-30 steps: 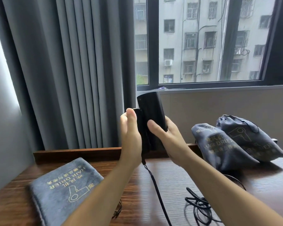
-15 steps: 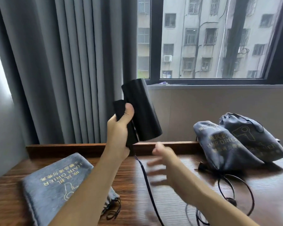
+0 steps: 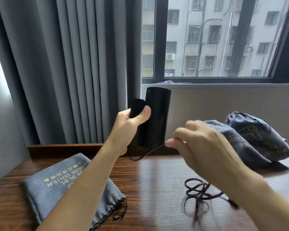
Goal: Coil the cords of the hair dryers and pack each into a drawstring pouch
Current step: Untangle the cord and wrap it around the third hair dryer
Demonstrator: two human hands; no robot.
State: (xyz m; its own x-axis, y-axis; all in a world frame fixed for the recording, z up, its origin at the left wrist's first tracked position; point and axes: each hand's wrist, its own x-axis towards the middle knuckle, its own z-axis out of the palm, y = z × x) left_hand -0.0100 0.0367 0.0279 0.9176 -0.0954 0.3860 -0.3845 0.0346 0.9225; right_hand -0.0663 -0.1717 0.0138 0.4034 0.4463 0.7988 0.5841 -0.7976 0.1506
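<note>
The left hand [image 3: 132,125] holds a black folding hair dryer [image 3: 154,117] upright above the far edge of the wooden table [image 3: 157,189], in front of the grey curtain [image 3: 65,67]. Its grip is wrapped round the folded handle, thumb pressed across the front, with the barrel standing just right of the thumb. The right hand [image 3: 202,144] is raised to the right of the dryer, its grip pinching the black cord [image 3: 150,153] between thumb and fingertips. From the pinch the cord sags left in a short loop toward the bottom of the dryer. More of the cord lies in loose tangled loops on the table, near and under the right forearm; that part is blurred.

A flat grey drawstring pouch [image 3: 57,185] printed "HAIR DRIER" lies on the near left of the table, partly under the left forearm, its drawstrings trailing at its near right corner. Two filled grey pouches [image 3: 257,139] lean side by side at the far right, touching one another, each printed with a dryer outline. Beyond the window [image 3: 207,39] stands an apartment block.
</note>
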